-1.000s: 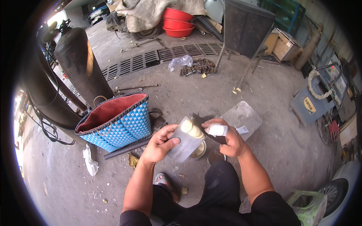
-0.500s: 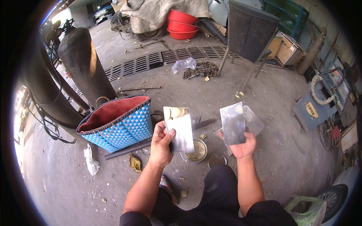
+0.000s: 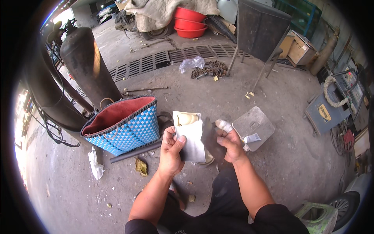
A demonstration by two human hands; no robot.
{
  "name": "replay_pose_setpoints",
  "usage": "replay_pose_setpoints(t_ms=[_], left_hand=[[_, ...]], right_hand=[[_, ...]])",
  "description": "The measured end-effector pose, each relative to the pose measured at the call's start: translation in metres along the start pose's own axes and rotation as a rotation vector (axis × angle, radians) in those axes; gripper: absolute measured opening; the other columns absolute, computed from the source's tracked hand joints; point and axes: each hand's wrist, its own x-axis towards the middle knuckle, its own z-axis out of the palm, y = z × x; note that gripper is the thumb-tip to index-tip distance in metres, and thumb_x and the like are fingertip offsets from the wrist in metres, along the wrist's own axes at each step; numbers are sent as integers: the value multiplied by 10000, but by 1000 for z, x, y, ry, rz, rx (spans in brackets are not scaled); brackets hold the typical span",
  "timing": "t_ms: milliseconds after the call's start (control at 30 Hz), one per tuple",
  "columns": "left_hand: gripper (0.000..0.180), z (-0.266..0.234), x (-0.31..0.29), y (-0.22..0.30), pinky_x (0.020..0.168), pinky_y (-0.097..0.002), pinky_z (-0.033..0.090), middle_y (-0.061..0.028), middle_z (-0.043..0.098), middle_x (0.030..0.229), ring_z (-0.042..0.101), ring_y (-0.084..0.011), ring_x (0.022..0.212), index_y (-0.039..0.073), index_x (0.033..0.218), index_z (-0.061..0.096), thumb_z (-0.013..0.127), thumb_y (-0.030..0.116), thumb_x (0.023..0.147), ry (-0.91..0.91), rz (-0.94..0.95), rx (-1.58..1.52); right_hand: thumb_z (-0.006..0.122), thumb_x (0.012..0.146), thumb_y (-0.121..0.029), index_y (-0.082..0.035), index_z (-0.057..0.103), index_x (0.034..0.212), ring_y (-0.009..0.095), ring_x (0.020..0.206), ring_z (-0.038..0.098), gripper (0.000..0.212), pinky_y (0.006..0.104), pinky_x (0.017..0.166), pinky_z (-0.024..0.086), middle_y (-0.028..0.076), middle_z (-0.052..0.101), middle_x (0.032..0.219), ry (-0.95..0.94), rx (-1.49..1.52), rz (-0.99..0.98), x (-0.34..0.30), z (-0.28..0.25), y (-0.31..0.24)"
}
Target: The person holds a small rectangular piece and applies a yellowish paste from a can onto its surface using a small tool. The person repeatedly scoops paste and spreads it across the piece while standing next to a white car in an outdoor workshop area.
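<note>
My left hand point(image 3: 171, 154) grips a thin rectangular metal putty spreader point(image 3: 193, 147) between thumb and fingers. Cream-coloured putty point(image 3: 187, 118) lies in a thick smear along its far end. Closed on a second, darker metal spreader point(image 3: 212, 143), my right hand point(image 3: 233, 146) holds it tilted against the right edge of the first. That second plate is blurred, so I cannot tell exactly where the two touch. Below the plates a round tin point(image 3: 210, 160) shows only part of its rim. Beyond my right hand a white tube point(image 3: 252, 138) rests on a grey square board point(image 3: 257, 119).
A blue-and-white woven bag point(image 3: 132, 126) stands at left, near dark gas cylinders point(image 3: 83, 58). Farther off are a floor grate point(image 3: 150, 64), a chain point(image 3: 210, 70), a chair point(image 3: 259, 33) and red basins point(image 3: 189, 23). A grey machine point(image 3: 327, 107) stands at right.
My right hand has swung left with its spreader, bringing it against the left one. The board and white tube are now uncovered. My left hand has shifted slightly right.
</note>
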Motion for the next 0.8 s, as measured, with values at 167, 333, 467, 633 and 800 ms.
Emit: replay_pose_setpoints(t_ms=[167,333,467,633,800], left_hand=[[299,-2,-1,8,920,-310,456,-72,632,1071,585,-128,990,61,1209,418,541,29,939,5,114,86],[365,3,-3,10,957,-340,446,-75,607,1155,574,-160,1042,95,1284,403,535,38,948,54,201,114],[399,6,-8,8,990,-335,414,-82,577,1227,537,-151,1116,75,1347,386,511,40,969,-37,166,56],[448,2,-9,11,1007,-325,391,-89,574,1257,530,-164,1151,60,1399,391,511,28,968,-222,153,194],[411,1,-12,17,968,-308,426,-142,595,1247,569,-219,1142,20,1351,475,538,21,945,-270,283,776]], right_hand=[[642,825,-26,-25,349,1387,221,1047,607,633,380,872,535,123,579,1141,130,37,-136,-7,-1,-22],[649,810,-22,22,324,1399,223,1249,478,674,377,1071,362,157,465,1370,-20,-298,-220,-27,14,-24],[627,830,-8,50,244,1440,235,1306,419,723,374,1098,313,179,425,1409,-93,-527,-156,-25,22,-29],[606,834,15,45,209,1455,245,1352,371,737,384,1113,288,180,386,1441,-152,-662,-115,-15,31,-39],[696,780,-30,14,274,1445,279,1397,297,789,420,1145,220,147,344,1477,-97,-505,-46,-8,43,-44]])
